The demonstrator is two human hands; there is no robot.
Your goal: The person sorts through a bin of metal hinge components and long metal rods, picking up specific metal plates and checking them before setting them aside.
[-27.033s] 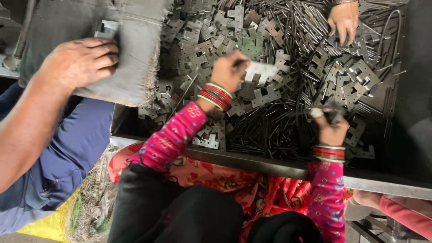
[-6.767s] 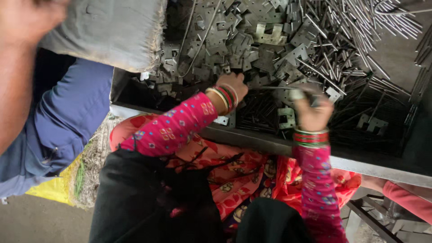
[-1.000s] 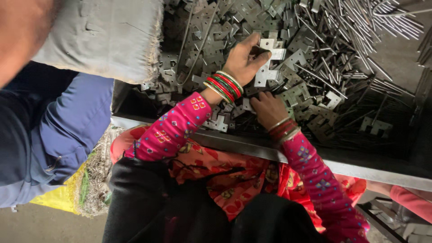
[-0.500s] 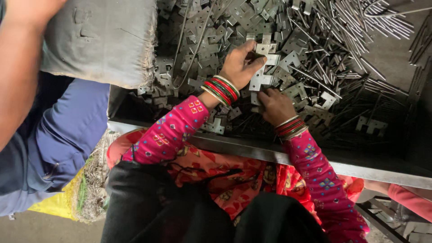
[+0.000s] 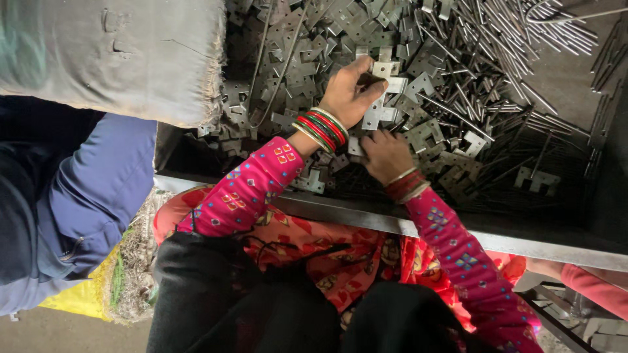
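Several flat brackets [image 5: 383, 91] are clasped in the curled left hand [image 5: 350, 95], above the pile of parts in the tray [image 5: 458, 229]. The right hand [image 5: 386, 155] is laid knuckles-up on the pile just below; its grip cannot be told.

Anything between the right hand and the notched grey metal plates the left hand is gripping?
Nothing visible. The right hand lies on the pile just below the notched grey metal plates gripped by the left hand, with loose plates only underneath.

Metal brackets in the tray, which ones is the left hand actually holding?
The pale stack pinched in the left hand, raised above the pile; the other brackets lie loose, darker, beside the thin rods.
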